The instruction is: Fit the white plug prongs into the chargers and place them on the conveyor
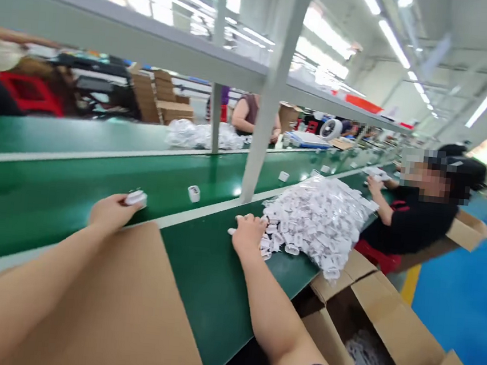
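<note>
Over the green conveyor belt, my left hand pinches a small white plastic housing between thumb and fingers. A similar white housing with a dark slot lies on the belt a little to the right. My right hand is at the left edge of a heap of white plastic parts, which spill from a clear bag. Its fingers are bent, and a small white bit shows by the thumb; whether it is gripped is unclear. Below my left forearm lies a flat cardboard sheet.
An open cardboard box holding white parts stands below the table at right. A co-worker in black sits beyond it, handling a white part. A metal post rises beside the belt and supports an overhead shelf. More housings lie along the belt.
</note>
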The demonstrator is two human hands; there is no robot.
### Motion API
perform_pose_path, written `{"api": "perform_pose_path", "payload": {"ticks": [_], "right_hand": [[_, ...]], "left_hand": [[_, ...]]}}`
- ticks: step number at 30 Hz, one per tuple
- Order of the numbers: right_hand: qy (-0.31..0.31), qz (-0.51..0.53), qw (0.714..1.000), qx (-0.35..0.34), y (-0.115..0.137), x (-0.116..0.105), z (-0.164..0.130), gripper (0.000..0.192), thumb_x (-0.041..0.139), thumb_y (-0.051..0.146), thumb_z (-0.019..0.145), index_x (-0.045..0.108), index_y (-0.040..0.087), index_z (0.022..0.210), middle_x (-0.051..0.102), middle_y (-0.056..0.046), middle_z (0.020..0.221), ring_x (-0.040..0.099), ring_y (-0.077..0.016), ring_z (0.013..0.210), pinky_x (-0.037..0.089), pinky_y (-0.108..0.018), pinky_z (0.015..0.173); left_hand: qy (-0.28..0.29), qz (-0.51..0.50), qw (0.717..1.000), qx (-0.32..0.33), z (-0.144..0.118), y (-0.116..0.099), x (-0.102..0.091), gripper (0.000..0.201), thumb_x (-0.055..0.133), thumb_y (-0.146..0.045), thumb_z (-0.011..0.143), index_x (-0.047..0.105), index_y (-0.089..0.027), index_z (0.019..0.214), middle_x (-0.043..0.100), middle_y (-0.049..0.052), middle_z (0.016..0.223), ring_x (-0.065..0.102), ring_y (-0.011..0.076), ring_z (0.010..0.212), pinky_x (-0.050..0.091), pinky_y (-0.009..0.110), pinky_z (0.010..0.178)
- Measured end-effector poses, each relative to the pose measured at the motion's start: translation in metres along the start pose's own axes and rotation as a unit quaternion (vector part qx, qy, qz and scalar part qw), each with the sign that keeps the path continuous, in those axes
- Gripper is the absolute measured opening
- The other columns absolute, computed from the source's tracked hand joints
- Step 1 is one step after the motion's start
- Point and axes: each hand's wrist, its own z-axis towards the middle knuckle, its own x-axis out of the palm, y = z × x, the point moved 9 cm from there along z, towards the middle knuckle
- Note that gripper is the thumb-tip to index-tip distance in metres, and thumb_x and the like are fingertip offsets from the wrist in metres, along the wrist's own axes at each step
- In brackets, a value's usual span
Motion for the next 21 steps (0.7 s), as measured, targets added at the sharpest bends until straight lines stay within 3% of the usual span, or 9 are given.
{"api": "perform_pose_path", "payload": {"ticks": [1,3,5,6,9,11,13,17,21], "right_hand": [[0.001,0.017,1.000,0.001,0.001,0.000,0.001,0.022,0.063,0.021,0.098,0.072,0.019,0.119,0.068,-0.015,0.125,0.057,-0.0344,0.121,0.030,-0.054,0.111],[-0.002,0.050,0.999,-0.004,0.006,0.000,0.002,0.022,0.058,0.011,0.097,0.071,0.019,0.113,0.069,-0.011,0.117,0.061,-0.0281,0.112,0.036,-0.045,0.106],[-0.008,0.081,0.996,-0.024,0.014,-0.001,-0.001,0.023,0.059,0.011,0.096,0.068,0.019,0.116,0.070,-0.008,0.115,0.063,-0.0234,0.106,0.042,-0.036,0.098],[-0.011,0.096,0.995,-0.038,0.019,-0.001,-0.003,0.025,0.061,0.014,0.096,0.067,0.019,0.121,0.069,-0.007,0.117,0.063,-0.0219,0.104,0.044,-0.033,0.094],[-0.006,0.118,0.988,-0.096,0.039,0.002,-0.012,0.036,0.061,0.020,0.099,0.065,0.022,0.134,0.066,-0.007,0.121,0.064,-0.0203,0.099,0.048,-0.029,0.083],[0.021,0.104,0.984,-0.142,0.052,0.010,-0.019,0.037,0.057,0.018,0.100,0.068,0.023,0.135,0.063,-0.008,0.122,0.065,-0.0206,0.097,0.050,-0.029,0.077],[0.051,0.085,0.980,-0.171,0.060,0.016,-0.024,0.035,0.057,0.015,0.098,0.073,0.022,0.128,0.061,-0.010,0.122,0.065,-0.0211,0.096,0.050,-0.029,0.074],[0.092,0.071,0.976,-0.185,0.064,0.020,-0.032,0.034,0.063,0.015,0.093,0.078,0.026,0.121,0.059,-0.008,0.124,0.067,-0.0201,0.090,0.051,-0.028,0.069],[0.113,0.094,0.969,-0.198,0.069,0.017,-0.040,0.030,0.065,0.020,0.089,0.080,0.024,0.115,0.062,-0.008,0.122,0.068,-0.0200,0.085,0.054,-0.029,0.070]], "left_hand": [[-0.014,0.004,0.998,-0.057,0.001,0.010,0.000,0.068,0.053,-0.064,0.081,0.064,-0.018,0.130,0.071,0.014,0.122,0.064,0.0418,0.113,0.057,0.053,0.090],[-0.145,0.002,0.986,-0.086,-0.006,0.012,-0.014,0.089,0.062,-0.066,0.074,0.051,-0.017,0.147,0.048,0.022,0.154,0.046,0.0517,0.138,0.046,0.068,0.106],[-0.240,-0.004,0.970,0.040,-0.015,-0.017,-0.019,0.096,0.061,-0.062,0.077,0.034,-0.021,0.159,0.024,0.020,0.170,0.026,0.0512,0.152,0.031,0.072,0.119],[-0.242,0.000,0.962,0.126,-0.018,-0.036,-0.014,0.093,0.059,-0.057,0.081,0.029,-0.023,0.162,0.018,0.017,0.173,0.022,0.0481,0.156,0.026,0.070,0.123],[-0.090,0.045,0.952,0.289,-0.003,-0.084,0.032,0.089,0.056,-0.038,0.076,0.033,-0.024,0.161,0.021,0.012,0.174,0.021,0.0417,0.159,0.024,0.060,0.128],[0.044,0.069,0.946,0.313,0.017,-0.099,0.067,0.090,0.057,-0.032,0.067,0.044,-0.019,0.155,0.032,0.014,0.170,0.029,0.0399,0.157,0.029,0.053,0.128],[0.129,0.070,0.938,0.313,0.035,-0.106,0.089,0.081,0.055,-0.031,0.065,0.056,-0.016,0.145,0.046,0.016,0.160,0.044,0.0374,0.148,0.039,0.046,0.124],[0.145,0.089,0.941,0.291,0.053,-0.106,0.093,0.058,0.053,-0.044,0.077,0.070,-0.014,0.125,0.064,0.018,0.133,0.066,0.0361,0.119,0.054,0.043,0.105],[0.098,0.117,0.950,0.273,0.025,-0.099,0.067,0.054,0.052,-0.061,0.085,0.072,-0.019,0.114,0.067,0.015,0.122,0.068,0.0370,0.106,0.055,0.040,0.081]]}}
